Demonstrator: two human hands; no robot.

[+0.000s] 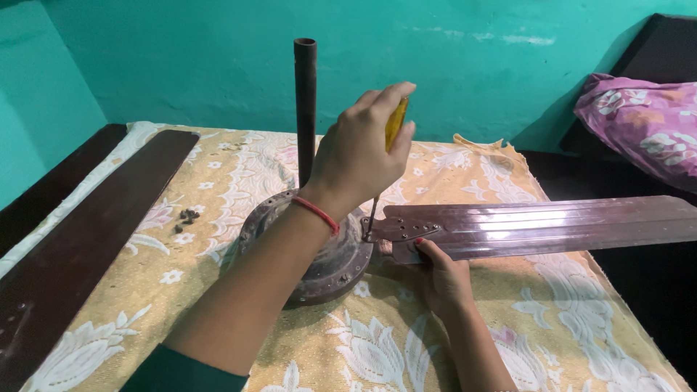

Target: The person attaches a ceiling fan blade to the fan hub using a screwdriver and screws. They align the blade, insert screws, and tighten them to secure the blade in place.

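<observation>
Left hand fingers closed around yellow-handled screwdriver, tip down at the blade bracket on the fan motor, while right hand grips the fan blade underneath, steadying it on the table.

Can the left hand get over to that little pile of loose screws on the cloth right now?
Probably not at once. The left hand is gripping the yellow-handled screwdriver at the fan motor. The screws lie in the open on the cloth, left of the motor, with nothing over them.
</observation>
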